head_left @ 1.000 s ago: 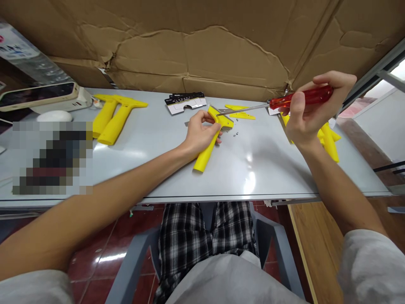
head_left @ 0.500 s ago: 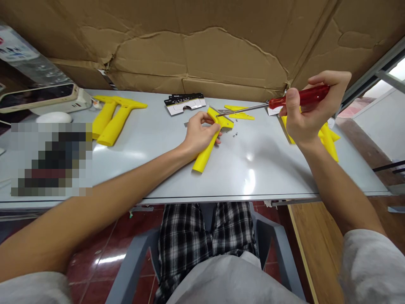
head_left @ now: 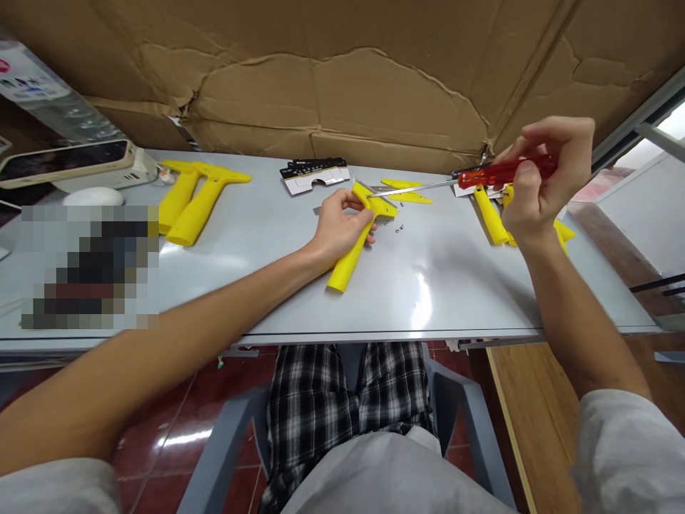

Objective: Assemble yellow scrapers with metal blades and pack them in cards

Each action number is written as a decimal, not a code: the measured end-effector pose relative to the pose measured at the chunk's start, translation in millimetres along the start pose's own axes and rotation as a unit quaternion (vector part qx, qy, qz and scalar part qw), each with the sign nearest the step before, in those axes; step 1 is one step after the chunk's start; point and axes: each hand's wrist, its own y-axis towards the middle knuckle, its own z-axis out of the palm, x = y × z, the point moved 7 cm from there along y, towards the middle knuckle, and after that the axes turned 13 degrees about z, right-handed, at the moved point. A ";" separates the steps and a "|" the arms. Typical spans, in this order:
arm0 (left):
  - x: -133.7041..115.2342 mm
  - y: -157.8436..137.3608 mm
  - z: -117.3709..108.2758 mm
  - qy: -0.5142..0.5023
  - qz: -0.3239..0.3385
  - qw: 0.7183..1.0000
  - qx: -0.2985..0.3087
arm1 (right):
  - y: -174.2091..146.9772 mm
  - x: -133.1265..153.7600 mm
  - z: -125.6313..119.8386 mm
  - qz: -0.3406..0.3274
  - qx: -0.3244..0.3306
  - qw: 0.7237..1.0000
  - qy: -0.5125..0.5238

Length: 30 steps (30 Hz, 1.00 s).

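My left hand point(head_left: 338, 230) is closed around a yellow T-shaped scraper point(head_left: 345, 268), gripping it near the head, with its handle slanting toward me. A thin metal blade edge shows beside the head. In my right hand point(head_left: 549, 189) is a screwdriver point(head_left: 495, 173) with a clear red handle. Its shaft runs left, and the tip meets the scraper's head by a screw hole; whether a screw sits there is too small to tell. Several small screws point(head_left: 399, 229) lie on the table just right of the head. Behind them rest flat yellow strips point(head_left: 409, 197).
Two yellow scraper handles point(head_left: 200, 203) lie at the left, more yellow handles point(head_left: 491, 218) at the right. Black-and-white cards point(head_left: 315, 175) lie at the back against cardboard point(head_left: 385, 93). A phone point(head_left: 64, 164), a white mouse point(head_left: 92, 198) and a plastic bottle point(head_left: 53, 93) occupy the far left.
My right hand has turned about the screwdriver's handle, its thumb shifting right and lower. The left hand and the scraper stay nearly in place.
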 end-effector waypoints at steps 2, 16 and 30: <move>0.2 0.5 -0.2 0.000 0.000 1.000 -0.001 | -2.0 0.6 1.7 0.005 0.006 0.999 0.040; 0.3 0.6 -2.4 0.009 -0.007 1.000 -0.014 | 0.1 -13.1 -3.3 0.116 0.031 0.981 -0.150; -3.8 -1.1 0.7 0.001 -0.007 1.000 -0.003 | 4.7 30.6 14.7 0.041 0.015 0.998 0.038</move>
